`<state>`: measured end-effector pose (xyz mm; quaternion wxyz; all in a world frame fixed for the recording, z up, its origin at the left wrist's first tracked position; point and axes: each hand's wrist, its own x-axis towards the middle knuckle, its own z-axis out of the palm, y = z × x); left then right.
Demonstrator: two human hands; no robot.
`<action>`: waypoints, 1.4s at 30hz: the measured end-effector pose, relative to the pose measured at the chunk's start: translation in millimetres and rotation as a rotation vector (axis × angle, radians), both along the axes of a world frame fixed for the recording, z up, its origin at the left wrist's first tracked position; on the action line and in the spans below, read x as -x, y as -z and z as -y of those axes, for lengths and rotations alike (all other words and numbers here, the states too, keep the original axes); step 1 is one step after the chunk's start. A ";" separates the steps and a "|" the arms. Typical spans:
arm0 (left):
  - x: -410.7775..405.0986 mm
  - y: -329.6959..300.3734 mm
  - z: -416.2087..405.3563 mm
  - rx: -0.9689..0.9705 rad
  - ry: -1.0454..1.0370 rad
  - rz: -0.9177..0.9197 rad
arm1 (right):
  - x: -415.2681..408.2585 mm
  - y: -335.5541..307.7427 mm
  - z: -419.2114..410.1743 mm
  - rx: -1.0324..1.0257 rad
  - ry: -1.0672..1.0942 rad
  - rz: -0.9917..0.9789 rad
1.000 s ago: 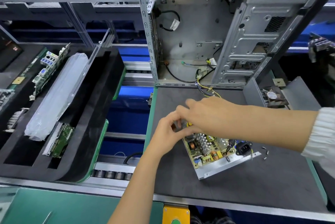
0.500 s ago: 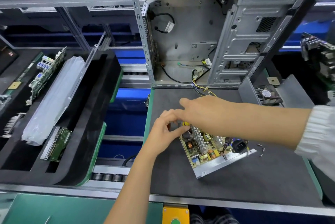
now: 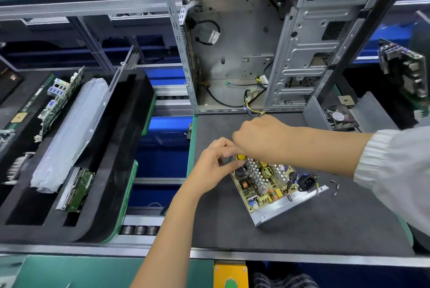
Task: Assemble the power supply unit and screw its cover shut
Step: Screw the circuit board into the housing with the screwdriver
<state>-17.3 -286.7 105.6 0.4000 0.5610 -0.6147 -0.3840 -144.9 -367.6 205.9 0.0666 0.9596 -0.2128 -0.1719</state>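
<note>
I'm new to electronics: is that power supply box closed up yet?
Open. The power supply lies on the mat with its circuit board and heatsink bare; no cover on it.

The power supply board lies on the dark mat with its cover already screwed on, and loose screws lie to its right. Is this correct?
Not quite. In the head view the power supply board lies on the dark mat uncovered, its components exposed. The loose screws do lie to its right.
</note>
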 end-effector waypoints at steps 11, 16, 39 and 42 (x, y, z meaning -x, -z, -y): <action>11.1 -9.1 -7.1 -0.024 -0.166 0.027 | 2.4 -2.8 -10.9 0.127 -0.154 -0.126; 26.2 -29.3 -11.7 0.078 -0.257 -0.010 | 20.7 -25.9 -5.5 0.159 -0.139 0.039; 161.3 -20.5 31.4 0.010 -0.505 0.056 | 242.6 104.5 55.2 -0.534 0.707 0.563; 156.7 -11.6 19.4 -0.025 -0.558 0.056 | 227.7 126.3 49.4 -0.453 0.669 0.591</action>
